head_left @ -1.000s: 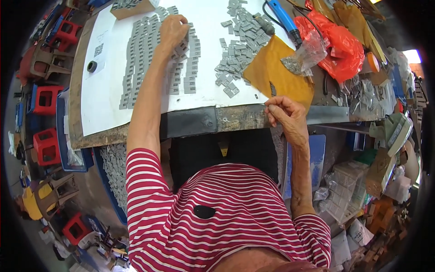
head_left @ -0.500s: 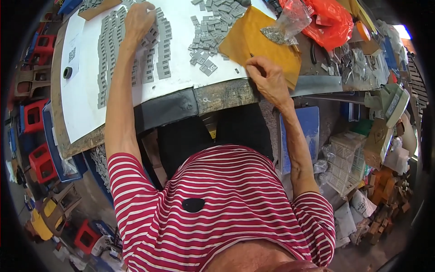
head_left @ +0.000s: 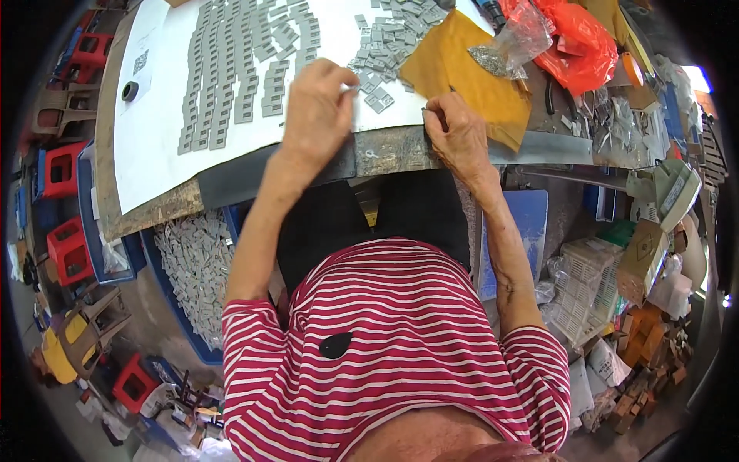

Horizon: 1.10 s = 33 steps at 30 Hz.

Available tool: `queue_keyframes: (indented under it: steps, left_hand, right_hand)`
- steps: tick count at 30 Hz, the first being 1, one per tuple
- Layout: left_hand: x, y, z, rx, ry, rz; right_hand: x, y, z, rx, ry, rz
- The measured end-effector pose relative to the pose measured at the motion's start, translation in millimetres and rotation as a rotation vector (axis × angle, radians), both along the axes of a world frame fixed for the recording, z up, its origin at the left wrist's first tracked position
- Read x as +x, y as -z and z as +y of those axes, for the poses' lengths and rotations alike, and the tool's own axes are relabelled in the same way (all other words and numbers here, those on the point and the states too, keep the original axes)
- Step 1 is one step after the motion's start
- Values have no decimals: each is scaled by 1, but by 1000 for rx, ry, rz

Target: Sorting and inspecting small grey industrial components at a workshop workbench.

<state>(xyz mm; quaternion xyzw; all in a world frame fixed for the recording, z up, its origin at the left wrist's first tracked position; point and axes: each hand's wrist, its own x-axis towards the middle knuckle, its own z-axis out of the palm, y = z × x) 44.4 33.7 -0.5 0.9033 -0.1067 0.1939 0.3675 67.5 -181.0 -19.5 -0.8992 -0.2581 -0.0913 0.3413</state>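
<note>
Workbench: seen from the head camera, a worn wooden bench [head_left: 154,212] runs across the upper half, its near edge bowed by the lens, with a white sheet [head_left: 154,146] covering most of it.
Rows of parts: small flat grey pieces [head_left: 231,69] lie on the white sheet in columns running away from the person.
Loose pile: more grey pieces [head_left: 385,58] lie jumbled between the rows and a mustard-yellow cloth [head_left: 462,77].
Left hand: the left hand [head_left: 319,104] hovers over the sheet's near edge, fingers curled, pinching one small grey piece [head_left: 348,89] at the fingertips; which way it points is too small to tell.
Right hand: the right hand [head_left: 458,135] rests at the bench edge on the yellow cloth, fingers bent; whether it holds anything cannot be told.
Packages: a clear bag of small metal bits [head_left: 508,50] sits on the cloth, just beside a crumpled red plastic bag [head_left: 573,38].
Below the bench, left: a blue tray [head_left: 181,323] full of grey pieces.
Floor edges: red stools [head_left: 65,165] at left, white crates [head_left: 589,289] and cardboard boxes at right; open room is narrow.
</note>
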Motion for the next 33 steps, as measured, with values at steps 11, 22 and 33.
queue_keyframes:
  steps: [11, 22, 33]
  left_hand:
    - [-12, 17, -46, 135, -148, -79]
    - [-12, 25, -49, 378, -84, -167]
    - [-16, 17, -48, 161, -119, -201]
  right_hand:
    - [0, -3, 1, -81, 13, -41]
    - [1, 7, -2, -209, 4, -132]
    - [6, -20, -7, 522, 109, 791]
